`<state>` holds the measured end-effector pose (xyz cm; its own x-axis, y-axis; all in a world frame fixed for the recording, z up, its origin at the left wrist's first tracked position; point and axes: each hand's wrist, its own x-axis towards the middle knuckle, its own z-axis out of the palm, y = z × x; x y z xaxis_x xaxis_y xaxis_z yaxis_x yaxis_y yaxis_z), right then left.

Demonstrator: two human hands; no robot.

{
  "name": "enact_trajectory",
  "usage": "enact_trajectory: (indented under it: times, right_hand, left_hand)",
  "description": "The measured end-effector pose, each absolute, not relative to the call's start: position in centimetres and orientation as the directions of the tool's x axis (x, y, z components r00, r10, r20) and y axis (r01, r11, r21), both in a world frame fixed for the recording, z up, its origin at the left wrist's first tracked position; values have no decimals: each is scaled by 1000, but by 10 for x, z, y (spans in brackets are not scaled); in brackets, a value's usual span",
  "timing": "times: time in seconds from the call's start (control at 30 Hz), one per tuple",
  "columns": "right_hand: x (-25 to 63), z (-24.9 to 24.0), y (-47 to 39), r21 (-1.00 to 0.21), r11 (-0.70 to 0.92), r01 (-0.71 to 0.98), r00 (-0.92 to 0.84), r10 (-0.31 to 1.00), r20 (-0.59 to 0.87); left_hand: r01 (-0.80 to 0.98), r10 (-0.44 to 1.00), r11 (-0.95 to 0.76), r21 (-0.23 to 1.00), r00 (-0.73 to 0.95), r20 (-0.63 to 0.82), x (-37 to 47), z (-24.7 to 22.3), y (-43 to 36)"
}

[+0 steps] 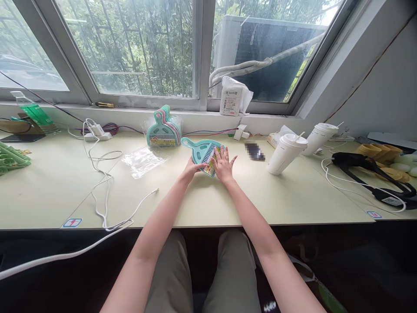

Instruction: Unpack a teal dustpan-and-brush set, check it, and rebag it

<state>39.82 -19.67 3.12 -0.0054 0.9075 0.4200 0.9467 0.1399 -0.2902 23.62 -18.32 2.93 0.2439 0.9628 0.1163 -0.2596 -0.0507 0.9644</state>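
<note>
A small teal dustpan [201, 151] with a brush set in it and a colourful label [209, 166] is tilted just above the table in front of me. My left hand [192, 169] grips its lower left edge, thumb on the front. Spread fingers of my right hand [224, 165] lie flat over the label's right side, covering part of it. Behind and to the left stands a row of several similar dustpans [163, 130] in teal and pink, some in clear wrapping. A clear plastic bag [143, 161] lies flat left of my hands.
Two white lidded cups [287, 154] with straws and a blurred dark phone [255, 151] are to the right. A white cable [106, 191] winds across the left side. A black strap-like object [368, 174] lies far right. Wrapped tissues [233, 98] rest by the window.
</note>
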Motion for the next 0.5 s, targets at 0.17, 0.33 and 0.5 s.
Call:
enact_trajectory:
  times: [0.17, 0.33, 0.5]
  right_hand:
    - [395, 34, -198, -485, 186, 854, 77, 878, 472]
    - [392, 34, -195, -939, 240, 247, 322, 894, 313]
    - [393, 29, -187, -945, 127, -300, 72, 991, 110]
  left_hand:
    - [-282, 966, -64, 957, 225, 131, 234, 32, -184]
    - [-322, 970, -86, 943, 191, 153, 230, 35, -184]
    - [-287, 960, -110, 952, 219, 177, 225, 35, -180]
